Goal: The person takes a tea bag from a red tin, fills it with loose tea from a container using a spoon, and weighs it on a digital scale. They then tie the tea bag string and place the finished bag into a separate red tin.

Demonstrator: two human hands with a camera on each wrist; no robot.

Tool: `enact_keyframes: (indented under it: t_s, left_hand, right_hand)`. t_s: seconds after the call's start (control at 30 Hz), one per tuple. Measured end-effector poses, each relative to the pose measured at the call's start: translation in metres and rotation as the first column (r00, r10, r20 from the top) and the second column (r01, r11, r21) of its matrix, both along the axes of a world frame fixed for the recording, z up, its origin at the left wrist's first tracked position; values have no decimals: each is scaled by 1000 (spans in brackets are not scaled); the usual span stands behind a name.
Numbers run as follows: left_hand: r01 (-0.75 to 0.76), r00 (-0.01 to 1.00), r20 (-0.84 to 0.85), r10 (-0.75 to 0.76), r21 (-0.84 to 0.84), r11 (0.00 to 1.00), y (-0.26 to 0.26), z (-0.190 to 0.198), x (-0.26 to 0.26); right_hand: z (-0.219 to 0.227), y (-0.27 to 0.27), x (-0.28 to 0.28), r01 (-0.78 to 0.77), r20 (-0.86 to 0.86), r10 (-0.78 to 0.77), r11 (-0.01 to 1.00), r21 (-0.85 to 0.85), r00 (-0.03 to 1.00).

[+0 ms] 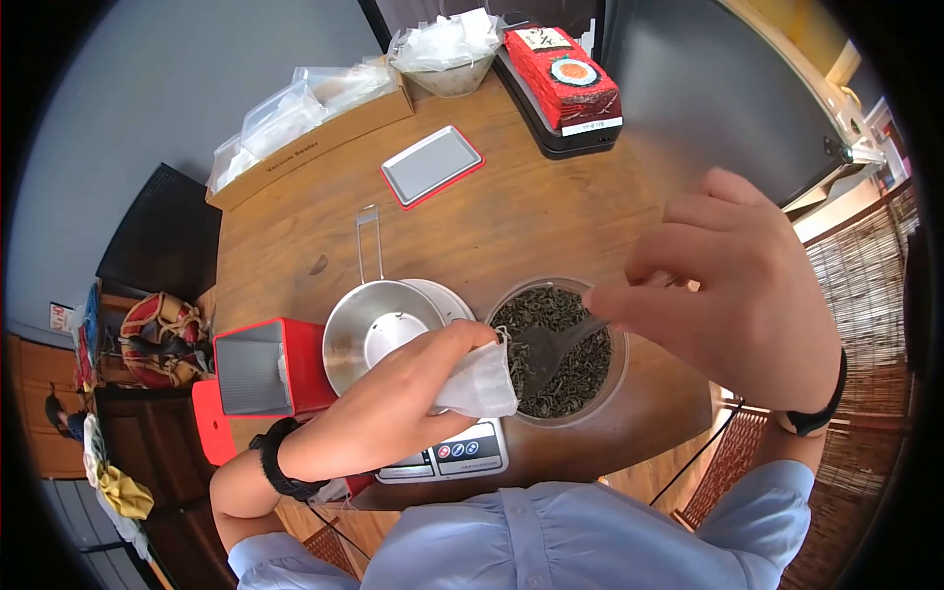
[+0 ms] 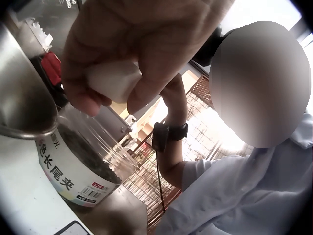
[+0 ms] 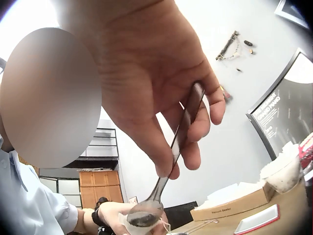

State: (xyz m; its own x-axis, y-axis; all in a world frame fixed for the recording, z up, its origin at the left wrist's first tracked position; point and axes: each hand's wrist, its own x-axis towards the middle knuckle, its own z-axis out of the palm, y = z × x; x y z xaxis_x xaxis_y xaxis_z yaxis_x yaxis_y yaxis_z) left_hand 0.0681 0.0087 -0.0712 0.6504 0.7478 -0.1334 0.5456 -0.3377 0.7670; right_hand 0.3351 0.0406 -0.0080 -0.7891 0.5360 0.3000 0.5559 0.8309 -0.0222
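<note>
My left hand [image 1: 393,382] pinches a small white mesh drawstring bag [image 1: 482,382] beside a clear tub [image 1: 626,369] of dark dried tea leaves [image 1: 585,383]. Between the thumb and fingers of my right hand [image 1: 737,285] is the handle of a translucent grey spoon [image 1: 544,356]. Its bowl overlaps the tub's left half, close to the bag's mouth, and shows a dark patch in the right wrist view. A steel pan [image 1: 339,329] with a long wire handle stands on the kitchen scale [image 1: 467,454], partly hidden by my left hand, with a few leaf bits inside.
An open red tin [image 1: 305,364] stands left of the pan, with a red lid [image 1: 211,423] near it. Farther back are a grey, red-edged tray [image 1: 433,165], a cardboard box of plastic bags [image 1: 315,147], a bowl of white packets [image 1: 447,74] and a red package [image 1: 560,84] on a black device.
</note>
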Motion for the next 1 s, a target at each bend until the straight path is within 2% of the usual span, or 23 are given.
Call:
enact_keyframes:
  t_s: [0.03, 0.1, 0.13, 0.2, 0.23, 0.3, 0.33, 0.5, 0.63, 0.67, 0.7, 0.77, 0.87, 0.93, 0.97, 1.0]
  left_hand:
    - [18, 1000, 2, -18, 1, 1000, 0, 1, 0]
    - [21, 1000, 2, -21, 12, 1000, -1, -1, 0]
    - [21, 1000, 1, -21, 23, 1000, -1, -2, 0]
    - [-12, 999, 34, 11, 20, 1000, -3, -1, 3]
    - [-47, 997, 67, 45, 15, 999, -4, 0, 4]
    - [-31, 998, 60, 29, 34, 999, -5, 1, 3]
    - [-14, 999, 52, 11, 50, 999, -5, 2, 2]
    - [-3, 994, 109, -3, 59, 998, -5, 0, 0]
    - [-35, 984, 178, 27, 40, 999, -5, -2, 0]
    - [-30, 979, 200, 36, -33, 999, -3, -2, 0]
    - [-30, 979, 199, 36, -34, 999, -4, -2, 0]
    - [-41, 986, 151, 66, -164, 986, -5, -1, -2]
    - [-28, 986, 159, 51, -138, 990, -5, 2, -1]
    - [-65, 973, 215, 82, -83, 994, -7, -7, -3]
    - [-109, 955, 274, 113, -30, 994, -7, -10, -4]
    - [-108, 956, 273, 112, -29, 994, -6, -9, -6]
  right_hand:
    - [3, -2, -7, 1, 2, -1, 1000, 1, 1000]
    - [9, -7, -21, 48, -42, -40, 977, 208, 998]
    - [12, -6, -24, 49, -41, -42, 977, 210, 998]
    - [16, -3, -29, -44, -104, 79, 952, 304, 991]
    - [17, -6, -34, -45, -103, 80, 951, 305, 991]
    - [17, -16, -43, 245, -344, -155, 941, 235, 926]
    - [18, -17, -44, 243, -344, -152, 941, 237, 926]
    - [25, -21, -36, 27, -224, 43, 954, 300, 974]
    - [34, -19, -30, 141, -224, -71, 940, 310, 972]
    - [35, -18, -23, 152, -193, -101, 951, 270, 976]
    - [35, -17, -19, 165, -161, -130, 960, 228, 978]
    - [34, -18, -17, 220, -171, -188, 956, 195, 967]
    - [31, -17, -10, 252, -215, -210, 949, 191, 954]
    - [30, -16, -5, 279, -284, -241, 955, 103, 928]
    - [31, -10, 0, 280, -285, -241, 954, 104, 928]
    - [34, -1, 7, 124, -163, -95, 976, 177, 982]
